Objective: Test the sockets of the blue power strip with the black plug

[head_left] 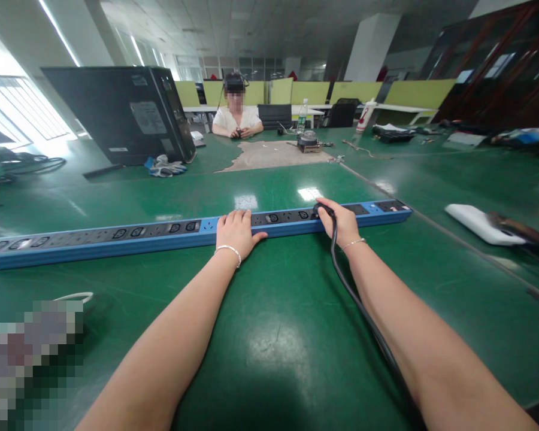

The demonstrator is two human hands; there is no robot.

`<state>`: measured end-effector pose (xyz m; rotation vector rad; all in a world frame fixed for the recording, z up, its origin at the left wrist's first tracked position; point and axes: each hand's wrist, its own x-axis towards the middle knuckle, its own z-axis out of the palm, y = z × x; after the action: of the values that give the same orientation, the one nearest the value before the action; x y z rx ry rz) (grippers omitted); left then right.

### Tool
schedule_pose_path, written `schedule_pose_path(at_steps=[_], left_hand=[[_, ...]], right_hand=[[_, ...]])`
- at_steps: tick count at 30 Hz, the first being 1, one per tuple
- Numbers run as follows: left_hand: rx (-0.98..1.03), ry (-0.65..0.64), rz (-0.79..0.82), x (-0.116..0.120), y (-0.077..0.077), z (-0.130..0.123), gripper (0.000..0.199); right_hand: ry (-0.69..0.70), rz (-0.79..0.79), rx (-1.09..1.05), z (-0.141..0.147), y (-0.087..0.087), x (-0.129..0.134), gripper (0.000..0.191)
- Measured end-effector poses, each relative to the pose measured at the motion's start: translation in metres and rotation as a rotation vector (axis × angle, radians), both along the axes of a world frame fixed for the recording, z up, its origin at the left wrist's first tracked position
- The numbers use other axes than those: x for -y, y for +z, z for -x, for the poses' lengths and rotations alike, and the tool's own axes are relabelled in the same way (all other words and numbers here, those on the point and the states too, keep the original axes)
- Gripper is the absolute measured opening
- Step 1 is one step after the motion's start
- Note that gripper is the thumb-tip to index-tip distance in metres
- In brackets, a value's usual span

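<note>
A long blue power strip (184,240) with black sockets lies across the green table. My left hand (236,232) rests over its middle, fingers over the top and thumb along the near side, gripping it. Toward the strip's right part, my right hand (340,222) is closed on a black power plug (322,209) at the socket face. How deep the plug sits is hidden by my fingers. From it a black cable (354,296) runs down along my right forearm toward the bottom edge.
A black computer case (117,114) stands at the back left, with gloves (165,166) beside it. Across the table sits a person (236,117) with hands together. A bottle (302,117) and a small device (308,140) stand behind the strip. A white object (480,222) lies at right.
</note>
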<state>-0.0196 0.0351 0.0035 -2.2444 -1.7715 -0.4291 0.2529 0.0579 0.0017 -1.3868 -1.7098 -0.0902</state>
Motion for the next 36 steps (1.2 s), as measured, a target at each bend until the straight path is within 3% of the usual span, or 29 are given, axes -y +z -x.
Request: schedule_pose_path(at_steps=[7,14,31,36], left_hand=[[-0.001,-0.007,-0.018,0.000,-0.001,0.000,0.072],[0.012,-0.007,-0.026,0.001,-0.001,-0.001,0.071],[0.004,0.002,-0.025,0.002,0.000,-0.001,0.071],[-0.005,-0.002,-0.012,0.004,0.001,-0.001,0.070]], right_hand=[[-0.027,0.021,0.114,0.008,0.001,0.009,0.034],[0.031,-0.012,0.229,0.003,-0.004,0.015,0.036],[0.022,-0.084,-0.019,0.009,-0.008,0.011,0.033],[-0.163,-0.227,-0.278,-0.017,0.005,0.009,0.039]])
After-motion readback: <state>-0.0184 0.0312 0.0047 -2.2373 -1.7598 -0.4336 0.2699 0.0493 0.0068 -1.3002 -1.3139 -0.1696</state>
